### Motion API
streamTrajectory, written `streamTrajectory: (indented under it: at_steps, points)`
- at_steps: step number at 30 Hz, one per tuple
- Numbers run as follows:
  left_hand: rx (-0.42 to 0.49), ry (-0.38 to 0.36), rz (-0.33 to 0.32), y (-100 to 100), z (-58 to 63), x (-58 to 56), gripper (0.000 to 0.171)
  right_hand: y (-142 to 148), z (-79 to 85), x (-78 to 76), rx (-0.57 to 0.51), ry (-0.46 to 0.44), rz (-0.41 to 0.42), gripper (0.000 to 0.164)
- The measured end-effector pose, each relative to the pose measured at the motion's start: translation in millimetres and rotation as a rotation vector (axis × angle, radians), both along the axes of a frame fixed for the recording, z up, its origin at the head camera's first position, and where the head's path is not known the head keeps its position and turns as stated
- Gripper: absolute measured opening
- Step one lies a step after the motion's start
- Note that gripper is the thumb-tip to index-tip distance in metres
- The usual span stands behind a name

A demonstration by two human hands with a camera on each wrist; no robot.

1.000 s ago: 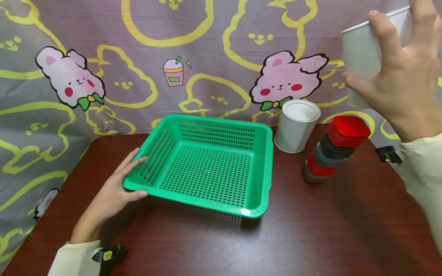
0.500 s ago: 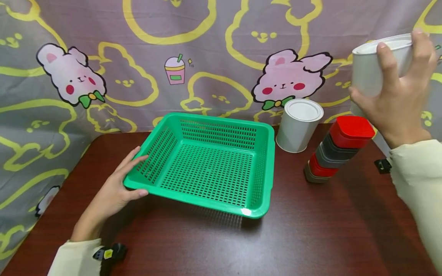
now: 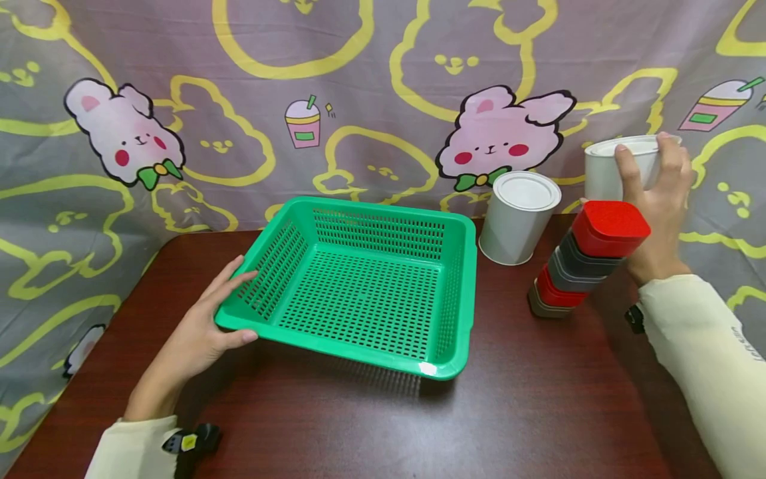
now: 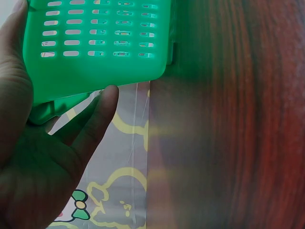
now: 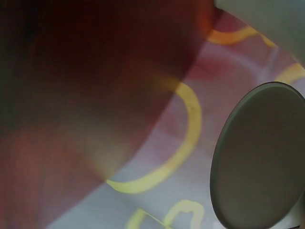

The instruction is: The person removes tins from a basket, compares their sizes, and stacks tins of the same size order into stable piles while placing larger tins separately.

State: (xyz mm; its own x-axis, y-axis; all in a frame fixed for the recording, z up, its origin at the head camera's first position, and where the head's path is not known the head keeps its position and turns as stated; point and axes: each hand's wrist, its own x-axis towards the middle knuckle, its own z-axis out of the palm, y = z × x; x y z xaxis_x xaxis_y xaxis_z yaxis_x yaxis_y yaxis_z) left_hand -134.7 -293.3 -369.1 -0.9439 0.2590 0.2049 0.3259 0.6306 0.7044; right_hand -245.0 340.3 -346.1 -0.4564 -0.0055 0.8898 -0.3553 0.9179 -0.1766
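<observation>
In the head view, my left hand (image 3: 194,339) grips the near left corner of a green perforated plastic basket (image 3: 359,354), thumb at the front rim and fingers over the left one. The left wrist view shows the basket's slotted wall (image 4: 95,69) beside that hand. My right hand (image 3: 655,213) holds a white lidded can (image 3: 600,171) nearly upright, fingers spread over its far right side and lid. It is behind a stack of red and dark containers (image 3: 610,226), which hides part of the hand and can. The can's round base (image 5: 259,157) shows in the right wrist view.
A second white can (image 3: 516,223) stands on the dark wooden table (image 3: 335,432) between basket and stack. A patterned cloth (image 3: 371,100) hangs along the back and left side. Shadow lies under the basket's front edge.
My right hand has come down and to the left with the white can, from the upper right to behind the stack. My left hand and the basket stay put.
</observation>
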Motion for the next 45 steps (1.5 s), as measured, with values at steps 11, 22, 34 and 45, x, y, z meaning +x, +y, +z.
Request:
streamTrajectory:
  at_steps: [11,22,34,45]
  points:
    - [0.016,-0.005,-0.008,0,-1.3,-0.7,0.092,12,-29.9,1.6,0.044,-0.120,0.048,0.064]
    - [0.021,0.004,-0.011,0,-0.5,-1.2,0.091,12,-37.7,-1.9,-0.006,-0.182,0.075,0.078]
    - [0.039,-0.014,-0.019,0,-1.3,-1.3,0.090,8,-23.9,18.3,-0.154,-0.432,0.022,0.074]
    - [0.041,-0.018,-0.015,0,-0.1,-0.6,0.088,6,-22.8,28.6,-0.148,-0.428,-0.053,0.066]
